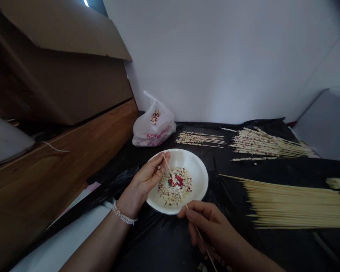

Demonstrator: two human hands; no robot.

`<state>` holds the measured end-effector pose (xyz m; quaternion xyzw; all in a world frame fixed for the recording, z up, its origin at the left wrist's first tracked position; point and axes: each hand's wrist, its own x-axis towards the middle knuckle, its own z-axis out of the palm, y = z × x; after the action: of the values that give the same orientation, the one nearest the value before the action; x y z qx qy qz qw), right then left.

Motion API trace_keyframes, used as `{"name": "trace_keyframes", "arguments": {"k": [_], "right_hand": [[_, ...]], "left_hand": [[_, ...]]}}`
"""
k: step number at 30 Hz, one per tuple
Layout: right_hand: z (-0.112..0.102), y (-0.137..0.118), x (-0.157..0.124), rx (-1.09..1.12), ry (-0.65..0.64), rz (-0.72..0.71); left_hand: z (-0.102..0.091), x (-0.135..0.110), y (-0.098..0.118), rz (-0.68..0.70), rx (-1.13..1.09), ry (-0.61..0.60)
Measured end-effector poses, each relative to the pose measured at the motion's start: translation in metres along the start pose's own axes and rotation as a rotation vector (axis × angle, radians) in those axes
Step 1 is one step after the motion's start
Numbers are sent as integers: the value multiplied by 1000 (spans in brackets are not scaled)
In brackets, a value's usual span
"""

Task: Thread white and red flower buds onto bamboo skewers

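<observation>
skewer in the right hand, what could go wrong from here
The skewer has its upper end right at the left hand, so a slip might prick it. That hand also reaches over the bowl, where a knock could scatter the loose pieces inside.

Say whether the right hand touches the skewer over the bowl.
Touching: the head view shows the right hand pinching the skewer, which emerges on both sides of the grip.

Glossy bowl point(197, 172), smooth wooden skewer point(186, 206)
</observation>
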<state>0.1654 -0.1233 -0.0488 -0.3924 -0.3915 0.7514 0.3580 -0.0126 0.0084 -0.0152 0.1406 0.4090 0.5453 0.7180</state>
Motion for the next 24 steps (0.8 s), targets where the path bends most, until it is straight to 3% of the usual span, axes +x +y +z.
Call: {"name": "trace_keyframes", "arguments": {"k": [7,24], "right_hand": [[-1,4,1,4,-2,-6],[-2,5,3,77,-13,7]], "left_hand": [[8,-10,3,-21,2,74],[17,-20,3,-26,-51,57]]}}
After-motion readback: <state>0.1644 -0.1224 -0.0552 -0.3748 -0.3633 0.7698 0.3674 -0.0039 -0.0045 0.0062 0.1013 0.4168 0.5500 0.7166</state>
